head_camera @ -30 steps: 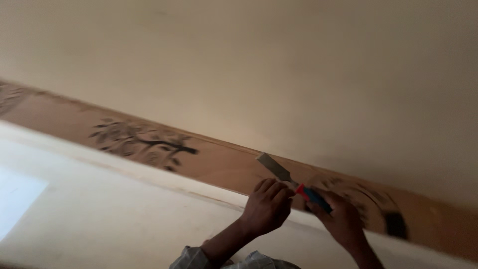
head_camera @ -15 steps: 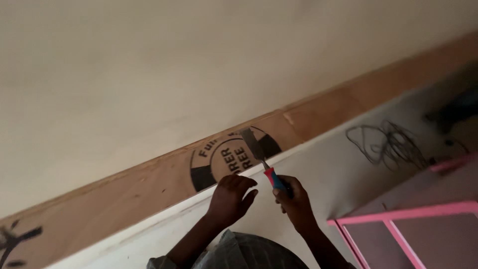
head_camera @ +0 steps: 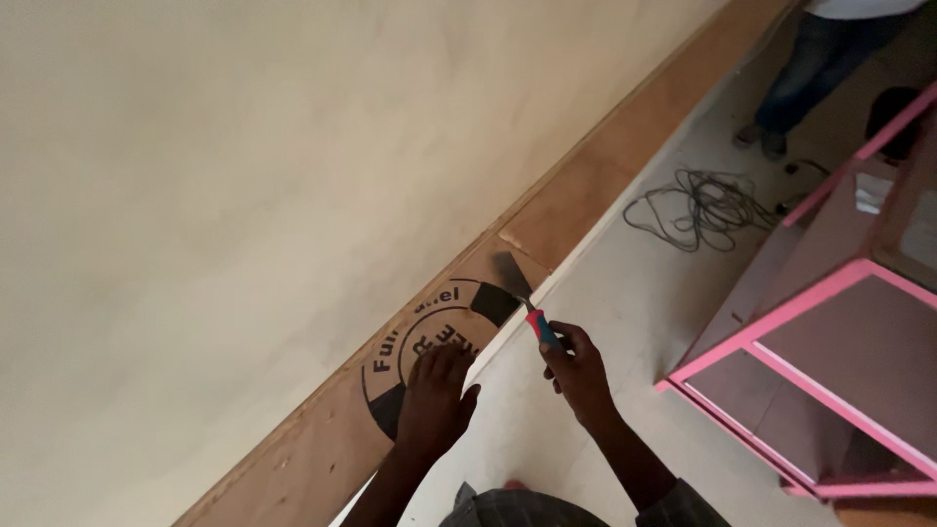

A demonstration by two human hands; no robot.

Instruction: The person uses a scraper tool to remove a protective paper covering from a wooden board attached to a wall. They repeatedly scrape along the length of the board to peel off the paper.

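The right hand (head_camera: pixel 578 373) has its grip clamped around the red and blue handle of a putty knife (head_camera: pixel 515 295), fingers curled tight about it. The flat metal blade points up and away from the person and lies against the brown plywood strip (head_camera: pixel 576 200) that runs slantwise along the foot of the pale plastered wall (head_camera: pixel 244 176). The blade sits just beside a joint between two boards and close to the upper edge of a round black stamp (head_camera: pixel 429 337) printed on the wood; whether the blade's edge actually presses on the wood is hard to tell from this angle.

The left hand (head_camera: pixel 432 402) rests flat on the plywood strip, fingers spread and together holding nothing, covering the lower part of the stamp. It lies near the right hand, a little lower and to its left.

Below the strip stretches a light floor (head_camera: pixel 625 322). A tangle of dark cable (head_camera: pixel 698 207) lies on it, well apart from the hands. To the right stands a pink frame (head_camera: pixel 781 337) with grey panels. At the top right corner another person's legs (head_camera: pixel 805 73) in blue trousers stand on the floor, near the cable.
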